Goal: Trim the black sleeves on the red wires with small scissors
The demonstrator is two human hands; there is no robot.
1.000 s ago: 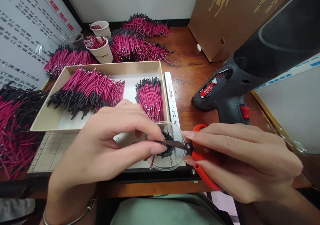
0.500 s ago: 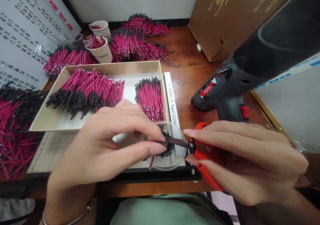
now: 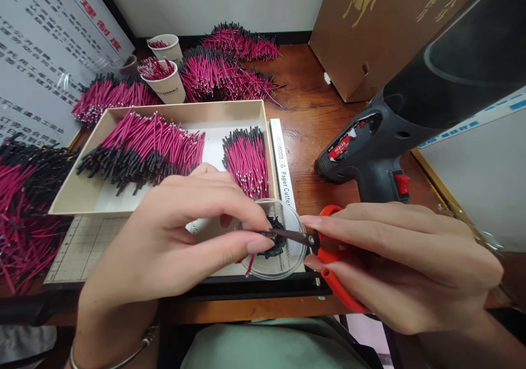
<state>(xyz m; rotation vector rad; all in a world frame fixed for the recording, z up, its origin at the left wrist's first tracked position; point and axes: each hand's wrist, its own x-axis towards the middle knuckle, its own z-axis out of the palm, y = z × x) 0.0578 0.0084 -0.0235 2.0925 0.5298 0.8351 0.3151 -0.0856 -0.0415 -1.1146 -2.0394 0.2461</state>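
Observation:
My left hand (image 3: pixel 189 232) pinches a short red wire (image 3: pixel 250 265) with a black sleeved end between thumb and index finger. Its red tail hangs below the thumb. In my right hand (image 3: pixel 406 259) is a pair of scissors (image 3: pixel 332 237) with orange-red handles, fingers through the loops. The dark blades point left, their tips touching or nearly touching the black end at my left fingertips. Beneath both hands stands a round clear plastic dish (image 3: pixel 296 254) holding black scraps (image 3: pixel 276 243). The far end of the wire is hidden by my fingers.
A cream box (image 3: pixel 94 207) with bundles of red-and-black wires lies behind my left hand on a paper cutter (image 3: pixel 74 248). Paper cups (image 3: pixel 168 88) and wire piles (image 3: pixel 213 73) stand farther back. A heat gun (image 3: pixel 370 144) and brown carton (image 3: pixel 353 35) occupy the right.
My right hand and the scissors have shifted slightly left, the blade tips staying at my left fingertips. The left hand keeps its pinch and position.

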